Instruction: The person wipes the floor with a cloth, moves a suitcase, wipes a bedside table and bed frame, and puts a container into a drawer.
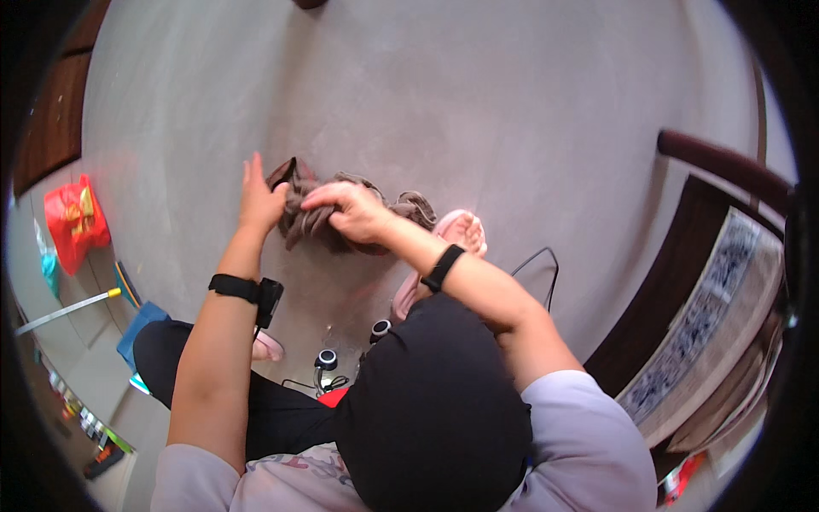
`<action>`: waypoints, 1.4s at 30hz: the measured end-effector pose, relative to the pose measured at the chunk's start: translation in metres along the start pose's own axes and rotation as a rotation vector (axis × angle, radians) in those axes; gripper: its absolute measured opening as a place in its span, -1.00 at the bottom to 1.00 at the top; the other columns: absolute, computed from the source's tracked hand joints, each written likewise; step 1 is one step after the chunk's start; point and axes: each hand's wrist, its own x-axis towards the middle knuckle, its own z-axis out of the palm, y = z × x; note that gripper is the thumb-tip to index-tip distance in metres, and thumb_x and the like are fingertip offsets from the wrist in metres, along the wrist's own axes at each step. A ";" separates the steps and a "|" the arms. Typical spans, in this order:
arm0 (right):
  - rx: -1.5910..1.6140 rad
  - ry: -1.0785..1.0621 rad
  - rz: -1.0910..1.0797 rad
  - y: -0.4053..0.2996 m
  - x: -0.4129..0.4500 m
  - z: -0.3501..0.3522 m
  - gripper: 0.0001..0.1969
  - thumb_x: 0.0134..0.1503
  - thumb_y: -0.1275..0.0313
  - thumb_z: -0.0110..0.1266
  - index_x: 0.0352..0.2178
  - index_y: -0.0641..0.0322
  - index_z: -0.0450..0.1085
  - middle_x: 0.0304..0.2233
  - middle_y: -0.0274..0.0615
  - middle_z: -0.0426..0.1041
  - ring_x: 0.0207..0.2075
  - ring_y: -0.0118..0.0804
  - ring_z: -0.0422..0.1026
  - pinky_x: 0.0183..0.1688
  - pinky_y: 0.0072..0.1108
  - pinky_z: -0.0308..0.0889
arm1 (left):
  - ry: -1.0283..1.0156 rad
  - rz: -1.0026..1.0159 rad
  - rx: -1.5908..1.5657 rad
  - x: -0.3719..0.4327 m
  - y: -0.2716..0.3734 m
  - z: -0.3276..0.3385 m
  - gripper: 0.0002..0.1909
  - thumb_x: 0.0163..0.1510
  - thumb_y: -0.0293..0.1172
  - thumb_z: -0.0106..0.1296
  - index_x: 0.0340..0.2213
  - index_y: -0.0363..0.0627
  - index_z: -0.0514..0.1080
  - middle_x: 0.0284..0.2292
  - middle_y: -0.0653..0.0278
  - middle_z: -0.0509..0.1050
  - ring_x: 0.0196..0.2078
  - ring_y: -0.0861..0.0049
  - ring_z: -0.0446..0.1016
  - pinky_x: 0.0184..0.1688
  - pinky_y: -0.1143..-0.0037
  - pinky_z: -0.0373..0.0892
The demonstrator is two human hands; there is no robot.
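A crumpled brown cloth [307, 224], perhaps a garment, is bunched in front of me, low over or on the grey floor. My left hand [261, 201] is at its left edge, fingers stretched away and thumb near the fabric. My right hand [355, 210] lies over the middle of the cloth, its fingers and thumb curled about a fold. Part of the cloth is hidden beneath this hand, and motion blurs the fabric. Some loose folds [414, 208] reach right, close to my foot in a pink slipper [459, 224].
A dark wooden seat with a patterned cushion [697, 307] stands at right. A black cable [555, 275] lies near my knee. Round black-and-white devices [326, 360] are between my legs. On the left are a red bag [78, 221] and a broom-like tool with a pale handle [70, 312].
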 end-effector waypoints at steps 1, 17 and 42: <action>0.082 0.080 0.040 -0.024 -0.011 -0.018 -0.51 -0.23 0.72 -0.19 -0.20 0.28 0.44 -0.15 -0.09 0.45 -0.07 -0.19 0.40 0.04 -0.53 0.24 | -0.006 0.025 0.011 -0.001 -0.009 -0.004 -0.18 -0.03 -0.38 0.08 0.20 -0.16 -0.08 0.21 -0.17 -0.11 0.27 0.06 -0.09 0.25 0.35 -0.02; 0.411 2.324 0.524 0.024 -0.519 -0.207 -0.43 0.00 0.48 -0.14 0.11 0.26 0.12 0.06 -0.07 0.25 0.05 -0.07 0.27 0.11 -0.33 0.17 | -0.240 0.555 0.321 -0.032 0.176 0.089 -0.18 -0.01 -0.32 0.12 0.21 0.30 -0.06 0.26 0.03 -0.26 0.30 0.13 -0.14 0.15 0.00 0.01; -1.047 0.342 0.094 0.006 -0.036 -0.166 -0.64 -0.24 0.35 0.19 -0.28 -0.12 0.50 -0.16 -0.40 0.42 -0.05 -0.23 0.33 0.01 -0.39 0.24 | -0.528 0.616 0.489 -0.001 0.250 0.092 -0.54 -0.05 -0.27 0.14 -0.10 -0.19 0.38 -0.13 -0.13 0.41 -0.06 0.05 0.39 -0.04 0.31 0.33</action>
